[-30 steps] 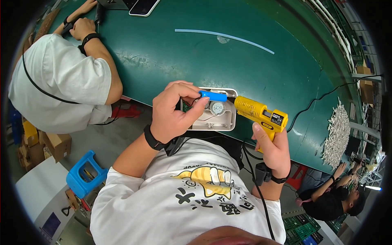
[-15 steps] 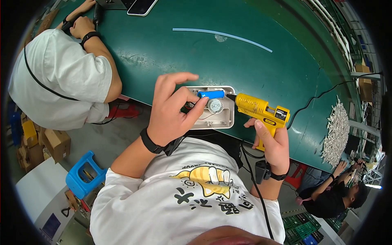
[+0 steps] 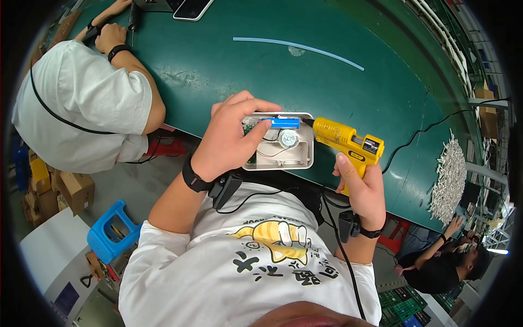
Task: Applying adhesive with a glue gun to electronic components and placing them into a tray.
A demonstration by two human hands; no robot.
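At the table's near edge lies a white plastic housing (image 3: 312,143), its inside facing up. It holds a blue cylindrical battery (image 3: 283,123) along the far wall, a round silver motor (image 3: 288,138) with thin wires, and a green circuit board (image 3: 249,129) on the left, partly covered. My left hand (image 3: 231,132) grips the housing's left end, fingers over the far rim and thumb against the battery's left end. In my right hand (image 3: 362,182) is a yellow hot glue gun (image 3: 348,143), its dark nozzle at the battery's right end, over the housing's far right corner.
A curved pale-blue tube (image 3: 298,47) and a phone (image 3: 192,9) lie farther back on the green table (image 3: 212,65). At right is a pile of small whitish pieces (image 3: 448,180). A co-worker's arm (image 3: 143,82) rests at left; the glue gun's black cord (image 3: 417,133) trails right.
My left hand has lowered from a raised pinch near the battery onto the housing. The battery now sits straighter against the far wall. The glue gun has shifted slightly left.
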